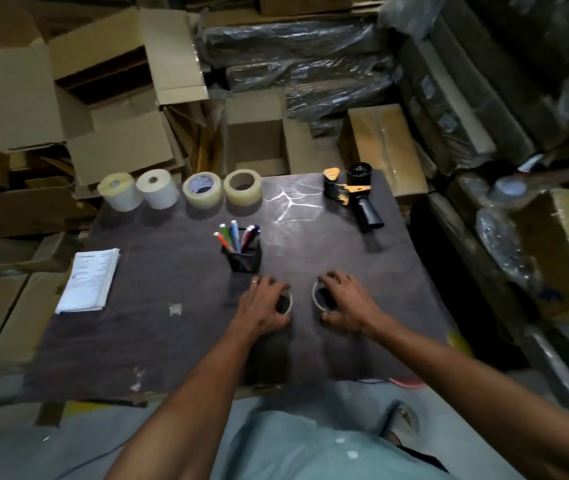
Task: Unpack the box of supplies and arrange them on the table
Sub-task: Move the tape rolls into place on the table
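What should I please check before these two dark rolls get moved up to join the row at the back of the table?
1. Left hand gripping its dark roll: ok, fingers wrap it.
2. Right hand gripping its dark roll: ok, fingers wrap it.
3. Free spot in the back row, between the clear tape and the dispenser: ok, bare table there.
4. Pen holder out of the path: not ok, it stands just ahead of the left hand.
5. Rolls upright on the table: cannot tell, hands cover them.
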`<state>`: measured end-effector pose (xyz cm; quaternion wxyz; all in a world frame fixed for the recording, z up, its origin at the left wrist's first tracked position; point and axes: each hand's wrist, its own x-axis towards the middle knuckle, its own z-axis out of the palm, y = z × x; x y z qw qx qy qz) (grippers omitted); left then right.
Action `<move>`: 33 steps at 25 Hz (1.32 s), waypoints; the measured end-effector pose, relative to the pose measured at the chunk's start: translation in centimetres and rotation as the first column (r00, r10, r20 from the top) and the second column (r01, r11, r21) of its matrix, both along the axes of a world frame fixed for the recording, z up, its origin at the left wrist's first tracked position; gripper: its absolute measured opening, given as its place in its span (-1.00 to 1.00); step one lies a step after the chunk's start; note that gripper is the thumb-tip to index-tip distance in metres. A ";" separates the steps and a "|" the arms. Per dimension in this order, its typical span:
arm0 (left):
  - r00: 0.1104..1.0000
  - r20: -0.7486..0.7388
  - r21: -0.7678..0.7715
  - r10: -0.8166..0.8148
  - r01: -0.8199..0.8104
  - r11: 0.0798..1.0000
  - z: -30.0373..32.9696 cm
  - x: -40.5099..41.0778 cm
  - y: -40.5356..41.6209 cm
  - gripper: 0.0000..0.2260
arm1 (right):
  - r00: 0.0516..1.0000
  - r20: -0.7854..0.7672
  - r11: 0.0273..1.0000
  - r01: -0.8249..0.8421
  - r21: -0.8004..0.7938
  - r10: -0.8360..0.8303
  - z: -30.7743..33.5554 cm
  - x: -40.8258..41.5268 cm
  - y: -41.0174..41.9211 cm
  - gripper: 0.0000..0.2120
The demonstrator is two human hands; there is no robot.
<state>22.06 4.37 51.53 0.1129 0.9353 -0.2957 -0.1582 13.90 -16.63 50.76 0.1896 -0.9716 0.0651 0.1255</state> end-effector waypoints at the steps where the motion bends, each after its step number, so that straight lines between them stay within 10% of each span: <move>1: 1.000 -0.008 -0.006 -0.017 0.017 1.000 0.3 -0.8 -2.4 -0.40 | 0.999 0.003 0.999 0.032 0.002 -0.032 0.2 -0.9 -2.1 -0.11; 21: 0.882 0.033 0.126 -0.470 0.463 0.877 -2.0 -9.0 -40.8 -0.37 | 0.874 -0.068 0.864 0.486 0.134 -0.481 -5.1 -15.4 -34.3 -0.22; 33: 0.893 -0.359 0.283 -0.270 0.380 0.881 -20.1 -10.8 -46.7 -0.37 | 0.727 -0.342 0.708 0.676 0.205 -0.596 -23.4 -16.8 -35.5 -0.24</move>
